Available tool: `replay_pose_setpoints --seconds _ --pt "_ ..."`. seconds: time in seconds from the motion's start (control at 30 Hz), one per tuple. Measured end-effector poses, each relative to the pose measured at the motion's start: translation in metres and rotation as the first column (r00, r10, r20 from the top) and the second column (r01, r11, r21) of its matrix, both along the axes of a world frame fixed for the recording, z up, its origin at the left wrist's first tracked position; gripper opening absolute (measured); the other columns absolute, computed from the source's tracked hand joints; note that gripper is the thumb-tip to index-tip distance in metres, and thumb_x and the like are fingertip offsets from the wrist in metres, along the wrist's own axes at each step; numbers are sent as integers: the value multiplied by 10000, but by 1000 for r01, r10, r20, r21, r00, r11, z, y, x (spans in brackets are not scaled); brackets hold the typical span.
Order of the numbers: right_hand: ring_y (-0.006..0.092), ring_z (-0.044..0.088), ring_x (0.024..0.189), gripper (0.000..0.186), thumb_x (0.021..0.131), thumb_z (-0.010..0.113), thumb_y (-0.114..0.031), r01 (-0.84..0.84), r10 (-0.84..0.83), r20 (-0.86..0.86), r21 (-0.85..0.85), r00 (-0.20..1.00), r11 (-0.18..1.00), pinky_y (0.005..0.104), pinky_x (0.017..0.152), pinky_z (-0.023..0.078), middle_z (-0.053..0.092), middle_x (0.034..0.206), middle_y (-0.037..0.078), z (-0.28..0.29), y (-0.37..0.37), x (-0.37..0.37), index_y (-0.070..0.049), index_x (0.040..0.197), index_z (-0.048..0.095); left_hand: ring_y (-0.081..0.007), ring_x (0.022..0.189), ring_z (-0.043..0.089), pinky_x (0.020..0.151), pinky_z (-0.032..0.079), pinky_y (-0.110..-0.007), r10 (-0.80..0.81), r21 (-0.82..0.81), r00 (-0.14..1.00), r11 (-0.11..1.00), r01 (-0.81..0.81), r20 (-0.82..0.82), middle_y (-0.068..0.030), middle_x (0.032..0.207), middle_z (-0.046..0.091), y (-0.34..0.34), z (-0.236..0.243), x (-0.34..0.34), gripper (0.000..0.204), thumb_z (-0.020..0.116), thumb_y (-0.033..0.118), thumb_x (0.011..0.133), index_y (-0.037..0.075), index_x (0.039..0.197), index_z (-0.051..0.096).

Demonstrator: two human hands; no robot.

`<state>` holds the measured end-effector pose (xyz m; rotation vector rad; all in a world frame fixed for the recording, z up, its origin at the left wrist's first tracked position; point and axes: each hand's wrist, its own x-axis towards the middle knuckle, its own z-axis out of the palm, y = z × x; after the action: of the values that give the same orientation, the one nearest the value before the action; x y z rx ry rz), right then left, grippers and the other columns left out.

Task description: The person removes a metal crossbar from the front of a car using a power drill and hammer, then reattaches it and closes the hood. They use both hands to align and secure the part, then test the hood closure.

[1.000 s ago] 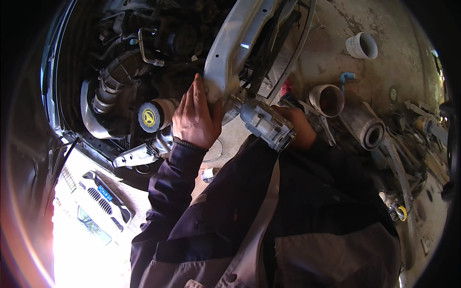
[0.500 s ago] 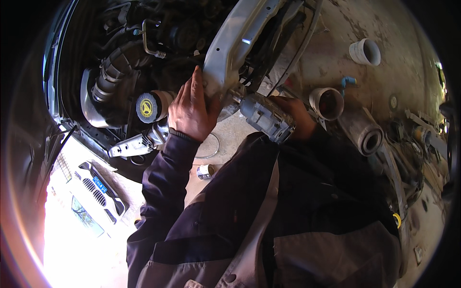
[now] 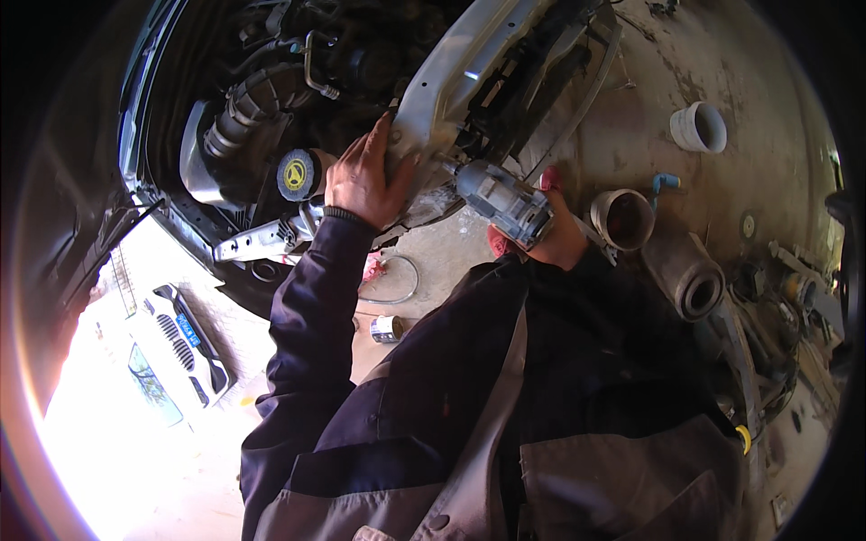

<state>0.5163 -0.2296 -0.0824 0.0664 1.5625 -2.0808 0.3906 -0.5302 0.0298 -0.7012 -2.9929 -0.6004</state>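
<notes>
My left hand [image 3: 365, 180] lies on the end of a silver metal crossbeam [image 3: 433, 99] at the front of a car, its fingers stretched out and the thumb spread. A grey and black cordless impact wrench [image 3: 501, 200] is gripped in my right hand [image 3: 564, 234], just right of the beam. Its narrow nose points left at the beam's side; I cannot tell if the tip touches. Red patches show at the fingers of my right hand. Beside my left wrist is a round dark cap [image 3: 296, 174] with a yellow emblem.
An engine bay with a ribbed air hose [image 3: 257, 104] fills the upper left. On the floor at right stand a white bucket [image 3: 699, 128], another open bucket [image 3: 622, 219] and a metal cylinder [image 3: 690, 279]. A small can [image 3: 386, 328] is below my left arm. A white car bumper [image 3: 194, 347] lies outside.
The view has shifted slightly, moving the scene rightward. The impact wrench's nose has drawn back a little from the beam, and more of my right hand shows. My left hand stays on the beam.
</notes>
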Motion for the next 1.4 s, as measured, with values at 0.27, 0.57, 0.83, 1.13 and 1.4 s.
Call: replay_pose_setpoints --seconds 0.27,0.57,0.83,1.13,1.4 --pt "232 760 1176 592 1054 852 -234 321 -222 282 -375 933 870 430 1048 589 801 1293 139 -24 0 22 24 1521 594 -426 1186 772 973 641 -518 9 -38 1000 999 -9 -16 -237 1305 784 0 -3 0 755 763 395 989 11 1608 565" --pt "223 774 1072 323 1021 868 -165 79 92 -425 368 901 926 397 924 613 836 1198 86 1 -7 17 -60 1318 795 -409 1172 780 962 645 -512 29 -40 999 999 -30 -13 -217 1290 792 2 -3 0 754 759 417 992 51 1623 567" --pt "104 703 759 253 1008 884 -96 126 -54 -299 225 953 966 334 664 564 829 945 51 1 -19 7 -7 1238 825 -413 1174 780 967 645 -507 27 -32 1000 999 -27 -10 -222 1300 788 2 -2 1 757 766 410 991 36 1619 568" --pt "203 785 1048 317 1010 892 -177 92 -4 -329 253 944 963 376 920 616 847 1162 93 5 -14 -4 -33 1275 793 -418 1134 789 949 651 -498 10 -22 999 1000 -11 -37 -257 1247 791 2 -1 0 747 784 402 992 -14 1580 583" --pt "212 760 896 384 871 851 -40 95 9 -292 339 956 936 384 833 587 814 1006 184 36 -5 -7 13 1235 738 -424 1135 775 929 637 -511 37 -23 999 999 -37 14 -237 1254 781 6 3 1 716 771 322 987 17 1604 574"
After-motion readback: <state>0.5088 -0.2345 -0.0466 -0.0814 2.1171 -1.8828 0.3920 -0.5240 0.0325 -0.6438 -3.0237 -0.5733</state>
